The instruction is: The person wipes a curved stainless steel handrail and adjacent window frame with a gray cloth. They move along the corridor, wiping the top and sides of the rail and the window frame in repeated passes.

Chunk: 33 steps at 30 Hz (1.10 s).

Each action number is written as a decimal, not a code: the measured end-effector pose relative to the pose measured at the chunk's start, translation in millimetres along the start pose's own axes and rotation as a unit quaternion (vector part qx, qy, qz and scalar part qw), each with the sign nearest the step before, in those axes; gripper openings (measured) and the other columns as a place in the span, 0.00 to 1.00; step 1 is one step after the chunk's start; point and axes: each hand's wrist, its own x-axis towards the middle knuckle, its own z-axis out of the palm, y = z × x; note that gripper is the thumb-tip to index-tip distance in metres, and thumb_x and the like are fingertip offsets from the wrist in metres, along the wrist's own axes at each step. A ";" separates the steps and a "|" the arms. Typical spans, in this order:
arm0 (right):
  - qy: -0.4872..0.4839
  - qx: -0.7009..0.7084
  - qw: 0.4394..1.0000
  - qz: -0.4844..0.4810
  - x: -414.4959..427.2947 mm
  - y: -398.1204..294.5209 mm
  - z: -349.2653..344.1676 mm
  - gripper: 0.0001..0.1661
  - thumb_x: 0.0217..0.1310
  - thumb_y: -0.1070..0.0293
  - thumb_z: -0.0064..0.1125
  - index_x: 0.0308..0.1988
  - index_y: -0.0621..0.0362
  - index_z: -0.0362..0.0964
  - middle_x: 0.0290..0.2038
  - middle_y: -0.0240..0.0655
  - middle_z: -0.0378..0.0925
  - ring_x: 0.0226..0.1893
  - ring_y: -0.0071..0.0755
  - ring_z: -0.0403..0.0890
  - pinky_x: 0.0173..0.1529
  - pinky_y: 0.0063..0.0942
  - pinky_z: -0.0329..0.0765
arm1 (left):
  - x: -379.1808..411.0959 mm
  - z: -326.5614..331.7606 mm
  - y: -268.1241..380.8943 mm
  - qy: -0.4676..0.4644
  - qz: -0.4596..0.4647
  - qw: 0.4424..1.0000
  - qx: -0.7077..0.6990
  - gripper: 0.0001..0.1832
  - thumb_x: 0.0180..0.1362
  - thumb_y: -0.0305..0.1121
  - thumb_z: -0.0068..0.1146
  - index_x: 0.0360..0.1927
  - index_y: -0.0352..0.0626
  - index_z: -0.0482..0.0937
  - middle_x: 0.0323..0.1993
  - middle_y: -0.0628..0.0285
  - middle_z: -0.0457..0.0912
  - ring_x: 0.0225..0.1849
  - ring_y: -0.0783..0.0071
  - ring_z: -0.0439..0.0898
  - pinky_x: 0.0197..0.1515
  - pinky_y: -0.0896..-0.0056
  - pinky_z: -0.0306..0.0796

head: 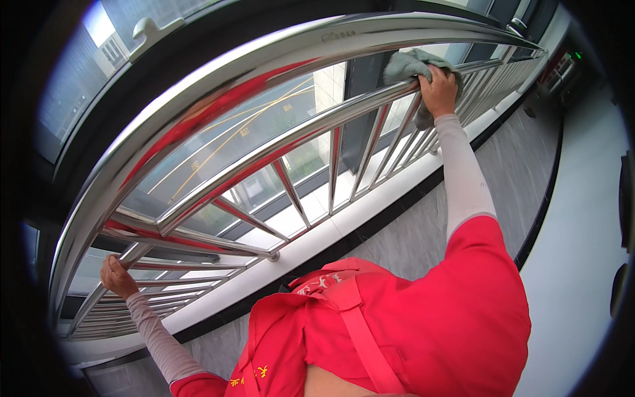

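A polished metal railing (292, 121) runs across the view in front of a window. My right hand (439, 92) grips a grey-green cloth (408, 67) draped over the railing's lower horizontal bar, toward the far right. Part of the cloth hangs down behind my wrist. At the lower left, my left hand (118, 276) is closed around the same level of bar, on the other side of an upright post (186, 239). Above both hands curves the wider top handrail (213, 82), which mirrors the red of my clothing.
Slim metal balusters (333, 168) stand on a white ledge (342, 221) with a black base strip (377, 226). Grey floor tiles (407, 243) and a white wall (570, 238) lie to the right. A window handle (151, 32) juts out at upper left; a marked road shows outside.
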 end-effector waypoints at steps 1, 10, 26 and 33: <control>0.018 -0.033 0.998 -0.051 2.6 -5.6 5.9 0.15 0.54 0.55 0.60 0.38 0.52 0.79 0.39 0.38 0.82 0.44 0.46 0.77 0.51 0.49 0.67 | 0.4 1.0 -3.3 -0.001 0.019 1.000 0.006 0.19 0.65 0.40 0.38 0.30 0.41 0.80 0.32 0.59 0.82 0.37 0.55 0.77 0.45 0.56 0.66; 0.005 0.461 0.854 -0.242 -105.9 -326.5 -64.9 0.14 0.51 0.70 0.55 0.40 0.58 0.77 0.40 0.41 0.79 0.43 0.43 0.79 0.52 0.44 0.69 | -5.5 13.1 -47.0 -0.044 0.018 0.998 0.029 0.09 0.64 0.33 0.51 0.40 0.40 0.79 0.38 0.60 0.82 0.40 0.56 0.77 0.46 0.57 0.70; 0.033 -0.051 0.992 0.114 62.6 198.5 86.9 0.29 0.62 0.51 0.51 0.50 0.65 0.75 0.59 0.56 0.69 0.65 0.58 0.60 0.70 0.48 0.56 | -15.0 28.0 -88.9 0.001 -0.066 0.998 0.001 0.23 0.68 0.47 0.42 0.44 0.37 0.81 0.46 0.50 0.79 0.42 0.54 0.76 0.43 0.51 0.71; -0.119 -0.185 0.972 0.079 94.5 288.6 116.2 0.28 0.63 0.49 0.48 0.50 0.59 0.77 0.57 0.49 0.74 0.62 0.59 0.65 0.66 0.48 0.59 | -10.5 29.2 -108.1 -0.030 -0.114 0.993 -0.005 0.27 0.69 0.49 0.43 0.55 0.34 0.77 0.55 0.47 0.75 0.50 0.52 0.77 0.48 0.52 0.73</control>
